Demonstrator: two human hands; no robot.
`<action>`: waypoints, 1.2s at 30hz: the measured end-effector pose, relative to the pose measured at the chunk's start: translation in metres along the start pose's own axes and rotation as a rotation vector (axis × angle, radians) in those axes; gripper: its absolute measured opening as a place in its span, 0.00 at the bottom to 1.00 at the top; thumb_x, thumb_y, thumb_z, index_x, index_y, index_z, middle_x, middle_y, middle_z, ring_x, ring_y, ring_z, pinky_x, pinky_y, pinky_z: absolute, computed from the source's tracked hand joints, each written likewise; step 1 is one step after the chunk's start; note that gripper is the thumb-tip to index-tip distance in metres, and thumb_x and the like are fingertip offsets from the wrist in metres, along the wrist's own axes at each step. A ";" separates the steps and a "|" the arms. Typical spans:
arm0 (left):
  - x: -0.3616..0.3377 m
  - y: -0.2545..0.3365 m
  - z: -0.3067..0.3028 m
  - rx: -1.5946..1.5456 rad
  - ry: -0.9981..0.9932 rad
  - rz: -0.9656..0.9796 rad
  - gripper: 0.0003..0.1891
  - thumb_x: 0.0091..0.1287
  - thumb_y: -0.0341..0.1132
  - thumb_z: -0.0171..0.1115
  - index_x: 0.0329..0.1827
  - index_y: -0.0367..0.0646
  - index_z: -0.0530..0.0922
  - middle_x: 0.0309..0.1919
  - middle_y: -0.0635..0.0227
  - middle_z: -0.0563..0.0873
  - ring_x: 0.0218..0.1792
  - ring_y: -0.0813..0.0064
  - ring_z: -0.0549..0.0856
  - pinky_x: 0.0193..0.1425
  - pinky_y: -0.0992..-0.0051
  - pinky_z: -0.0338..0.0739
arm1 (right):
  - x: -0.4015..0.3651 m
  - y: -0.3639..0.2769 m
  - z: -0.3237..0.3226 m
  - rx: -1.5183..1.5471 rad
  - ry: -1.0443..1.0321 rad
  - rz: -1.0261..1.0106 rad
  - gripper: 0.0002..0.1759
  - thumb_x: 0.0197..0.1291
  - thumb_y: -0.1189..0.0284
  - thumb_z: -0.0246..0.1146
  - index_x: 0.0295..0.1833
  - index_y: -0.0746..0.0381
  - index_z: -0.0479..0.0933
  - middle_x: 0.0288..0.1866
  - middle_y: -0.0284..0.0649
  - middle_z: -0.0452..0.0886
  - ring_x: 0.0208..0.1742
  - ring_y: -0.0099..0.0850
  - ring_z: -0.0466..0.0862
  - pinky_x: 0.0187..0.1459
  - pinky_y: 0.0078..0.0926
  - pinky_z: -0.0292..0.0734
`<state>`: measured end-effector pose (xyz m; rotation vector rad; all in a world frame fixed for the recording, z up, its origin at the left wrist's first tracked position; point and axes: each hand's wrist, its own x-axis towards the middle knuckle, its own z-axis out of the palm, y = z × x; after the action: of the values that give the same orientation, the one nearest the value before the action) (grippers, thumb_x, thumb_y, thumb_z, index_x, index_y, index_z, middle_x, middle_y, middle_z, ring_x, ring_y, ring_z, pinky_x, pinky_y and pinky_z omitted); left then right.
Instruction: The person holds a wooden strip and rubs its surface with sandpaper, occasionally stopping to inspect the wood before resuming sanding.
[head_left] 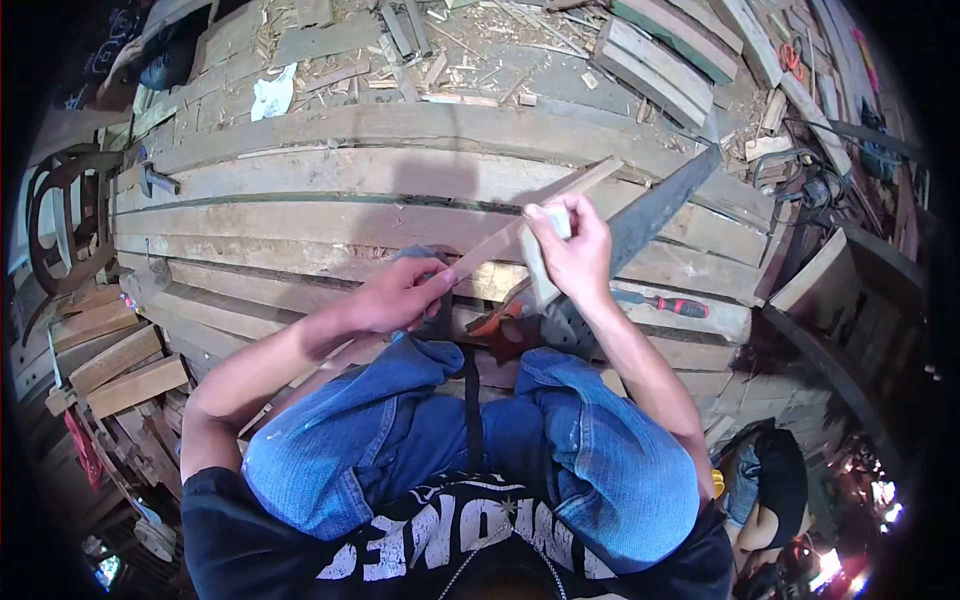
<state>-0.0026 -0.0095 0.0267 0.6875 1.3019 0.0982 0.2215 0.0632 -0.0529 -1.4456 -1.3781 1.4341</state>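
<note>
Plank surface: long, weathered boards (330, 222) laid side by side with dark gaps between, running across the view under and ahead of the seated person; several, their exact number unclear.
Far edge: wood shavings (480, 62) and offcuts strewn over it, too many to count, with one white scrap (273, 93) among them.
Room: a cluttered workspace; stacked wood blocks (130, 365) at left below one dark curved frame (62, 225), squared timbers (655, 75) at upper right, and a tangle of dark cable (805, 180) at right.
Other people: two, partly visible, one (125, 65) at upper left, one (768, 490) at lower right.
Wooden strip: one, slender, slanting above the boards in front of the knees, its far end pointing to upper right.
Hands: two, apart; the left hand (403, 293) grips the near end of the wooden strip (490, 248), the right hand (578, 248) is closed round a pale piece (538, 270) beside it; whether piece and strip touch, I cannot tell.
Handsaw: one (660, 205), lying right of the strip, orange-brown handle near the knees.
Red-and-black handle: one (683, 307), on a tool lying right of the right forearm.
</note>
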 end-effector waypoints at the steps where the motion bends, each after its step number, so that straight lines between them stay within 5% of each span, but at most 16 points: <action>1: 0.001 -0.002 0.001 -0.004 -0.005 -0.002 0.16 0.78 0.46 0.48 0.42 0.41 0.74 0.22 0.74 0.76 0.16 0.86 0.71 0.19 0.82 0.64 | 0.003 -0.006 0.002 -0.136 0.018 -0.072 0.17 0.57 0.66 0.73 0.43 0.65 0.75 0.25 0.31 0.76 0.25 0.18 0.72 0.29 0.20 0.70; 4: 0.002 -0.006 0.001 -0.048 -0.007 0.002 0.17 0.78 0.47 0.48 0.40 0.42 0.73 0.21 0.75 0.75 0.15 0.86 0.71 0.18 0.81 0.64 | 0.010 -0.004 0.011 -0.260 0.057 -0.226 0.21 0.54 0.69 0.73 0.49 0.64 0.74 0.31 0.42 0.78 0.32 0.32 0.79 0.37 0.29 0.75; 6: 0.003 -0.005 0.000 -0.056 -0.019 -0.008 0.17 0.78 0.47 0.48 0.39 0.43 0.73 0.21 0.75 0.74 0.15 0.86 0.70 0.17 0.82 0.63 | 0.013 0.001 0.012 -0.534 0.175 -0.633 0.21 0.55 0.71 0.71 0.53 0.64 0.74 0.41 0.50 0.79 0.44 0.42 0.79 0.49 0.39 0.74; 7: 0.002 -0.005 0.000 -0.060 -0.019 -0.011 0.17 0.78 0.47 0.48 0.39 0.43 0.73 0.21 0.75 0.74 0.15 0.86 0.70 0.17 0.82 0.63 | 0.008 -0.002 0.010 -0.627 0.073 -0.548 0.24 0.54 0.69 0.69 0.56 0.65 0.73 0.57 0.54 0.75 0.62 0.45 0.73 0.59 0.47 0.67; 11: 0.000 0.001 -0.002 -0.170 -0.057 -0.036 0.18 0.78 0.48 0.47 0.37 0.44 0.73 0.21 0.76 0.74 0.15 0.87 0.70 0.17 0.82 0.61 | 0.008 0.006 0.000 -0.689 -0.341 -0.793 0.32 0.54 0.65 0.70 0.63 0.66 0.71 0.70 0.48 0.68 0.73 0.49 0.65 0.68 0.48 0.63; 16: 0.001 -0.001 -0.004 -0.214 -0.072 -0.041 0.18 0.78 0.49 0.48 0.36 0.43 0.72 0.21 0.76 0.73 0.15 0.87 0.69 0.17 0.83 0.61 | 0.000 -0.005 0.000 -0.613 -0.464 -0.738 0.41 0.48 0.68 0.71 0.70 0.66 0.66 0.69 0.47 0.71 0.72 0.48 0.68 0.72 0.50 0.59; 26: 0.000 0.000 -0.006 -0.349 -0.133 -0.117 0.18 0.78 0.49 0.47 0.45 0.43 0.75 0.22 0.78 0.72 0.14 0.88 0.67 0.16 0.84 0.61 | 0.028 0.017 -0.020 -0.615 -0.450 -0.947 0.32 0.51 0.72 0.67 0.64 0.65 0.73 0.65 0.45 0.76 0.68 0.41 0.74 0.70 0.45 0.67; 29: -0.002 0.008 -0.008 -0.373 -0.138 -0.144 0.18 0.78 0.50 0.47 0.47 0.44 0.76 0.22 0.78 0.72 0.15 0.89 0.66 0.16 0.84 0.60 | 0.052 0.034 -0.044 -0.758 -0.376 -0.844 0.32 0.51 0.74 0.68 0.65 0.63 0.73 0.64 0.44 0.78 0.67 0.39 0.76 0.70 0.44 0.68; 36: -0.001 0.008 -0.009 -0.420 -0.112 -0.216 0.19 0.78 0.49 0.47 0.54 0.41 0.75 0.22 0.78 0.72 0.14 0.90 0.66 0.15 0.86 0.59 | 0.042 0.024 -0.027 -0.482 -0.473 -0.781 0.29 0.52 0.81 0.62 0.63 0.63 0.74 0.65 0.46 0.76 0.67 0.42 0.75 0.70 0.44 0.67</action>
<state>-0.0088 0.0003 0.0309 0.1902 1.1901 0.1499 0.2462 0.1035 -0.0819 -0.6468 -2.3652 0.9710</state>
